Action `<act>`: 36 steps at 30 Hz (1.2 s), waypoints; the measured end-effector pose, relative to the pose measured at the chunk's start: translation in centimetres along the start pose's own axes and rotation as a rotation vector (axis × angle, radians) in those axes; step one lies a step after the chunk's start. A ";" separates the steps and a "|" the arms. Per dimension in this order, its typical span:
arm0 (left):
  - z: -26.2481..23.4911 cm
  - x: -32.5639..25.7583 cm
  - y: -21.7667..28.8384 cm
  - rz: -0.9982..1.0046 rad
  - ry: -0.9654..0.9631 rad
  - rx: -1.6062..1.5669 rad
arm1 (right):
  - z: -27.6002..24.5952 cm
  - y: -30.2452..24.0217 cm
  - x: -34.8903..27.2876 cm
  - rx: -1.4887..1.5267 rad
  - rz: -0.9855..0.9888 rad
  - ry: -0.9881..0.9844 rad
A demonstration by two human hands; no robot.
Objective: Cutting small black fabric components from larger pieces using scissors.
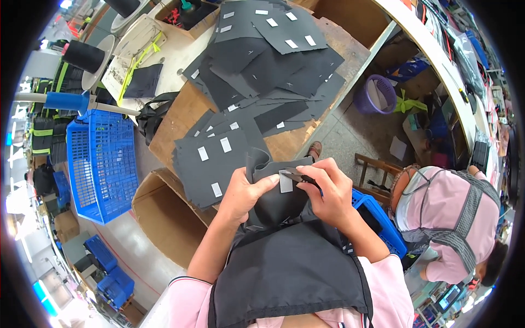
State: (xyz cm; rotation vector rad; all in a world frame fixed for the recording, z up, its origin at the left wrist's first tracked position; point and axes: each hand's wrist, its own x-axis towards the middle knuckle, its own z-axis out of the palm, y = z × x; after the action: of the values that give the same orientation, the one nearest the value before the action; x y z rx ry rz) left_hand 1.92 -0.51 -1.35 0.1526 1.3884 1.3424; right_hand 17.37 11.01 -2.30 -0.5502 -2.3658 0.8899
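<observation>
Between the fingers: dark fabric piece is being gripped by left hand.
Right hand: is pinching small snips at white tag.
Beyond fingertips: tagged pieces are lying stacked, seemingly awaiting trimming.

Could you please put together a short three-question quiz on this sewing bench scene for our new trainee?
1. True or false: the right hand holds a small pair of snips at the white tag on the dark fabric piece.
2. Which container stands to the person's left, beside the wooden table?
A. a blue plastic crate
B. a metal drum
C. a glass jar
3. Fill in: the left hand grips the fabric piece, and the cut pieces piled on the table are dark grey with small ______ tags.

Key: 1 true; 2 A; 3 white.
</observation>
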 end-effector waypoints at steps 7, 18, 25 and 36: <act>-0.5 -0.2 0.3 -0.002 0.014 -0.005 | -0.3 0.2 0.0 0.054 -0.069 0.047; -0.8 0.8 0.7 0.059 0.177 -0.204 | 1.3 1.1 0.9 0.166 0.134 -0.006; -3.4 3.3 -0.7 0.235 0.232 -0.661 | 3.4 1.6 -2.9 1.409 1.111 -0.174; -4.1 1.1 0.0 0.978 0.497 0.462 | 1.4 3.5 2.1 1.053 0.819 0.115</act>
State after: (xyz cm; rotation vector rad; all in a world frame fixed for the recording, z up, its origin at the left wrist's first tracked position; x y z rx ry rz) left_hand -1.49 -2.23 -3.22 0.9594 2.1756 1.8852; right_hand 15.50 13.96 -4.90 -1.0377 -1.1953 2.1444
